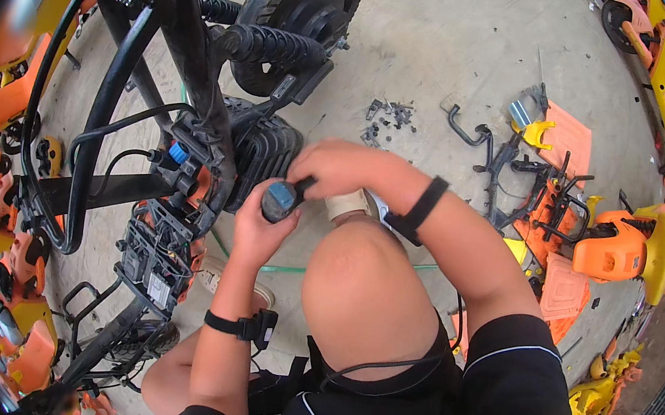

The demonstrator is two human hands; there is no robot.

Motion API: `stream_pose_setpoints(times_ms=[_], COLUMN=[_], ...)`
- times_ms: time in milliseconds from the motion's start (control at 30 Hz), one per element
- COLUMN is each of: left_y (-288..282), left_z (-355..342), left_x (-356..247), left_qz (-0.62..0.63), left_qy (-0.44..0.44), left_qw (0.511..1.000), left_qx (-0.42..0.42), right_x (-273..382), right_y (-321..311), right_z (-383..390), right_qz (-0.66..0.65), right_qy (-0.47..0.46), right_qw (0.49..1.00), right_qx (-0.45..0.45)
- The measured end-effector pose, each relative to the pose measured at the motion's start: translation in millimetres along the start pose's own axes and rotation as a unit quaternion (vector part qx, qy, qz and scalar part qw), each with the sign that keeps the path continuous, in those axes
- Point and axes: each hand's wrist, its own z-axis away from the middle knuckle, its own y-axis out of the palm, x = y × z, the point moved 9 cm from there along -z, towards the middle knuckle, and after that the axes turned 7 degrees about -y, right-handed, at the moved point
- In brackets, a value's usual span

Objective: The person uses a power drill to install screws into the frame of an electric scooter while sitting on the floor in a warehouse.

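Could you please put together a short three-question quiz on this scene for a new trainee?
1. True or false: both hands are on the same small tool.
2. Which hand grips the tool from below? A) left hand B) right hand
3. What lies scattered on the concrete floor just beyond the hands?

Key
1. True: the left hand and right hand meet on the dark cylindrical tool, beside the black scooter frame.
2. A: the left hand cups it from below, and the right hand comes over it from above.
3. A small pile of dark screws and bits lies on the floor.
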Motion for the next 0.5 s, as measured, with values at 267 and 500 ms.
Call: stream_pose_setpoints(times_ms=[267, 500], left_y=[-42, -46], left_z=[62, 104], left_x=[113, 174], left_qz=[-0.035, 0.045], left_qy=[-0.174, -0.298], left_qw=[0.984, 0.952], left_qx=[-0.033, -0.049], right_x=[-248, -263], right_y=[1, 88], right_z=[256, 247], right_qz=[0.038, -0.007], right_qy=[0.578, 0.635], right_qw=[0.742, 0.731], right_qx=[-0.337, -0.248])
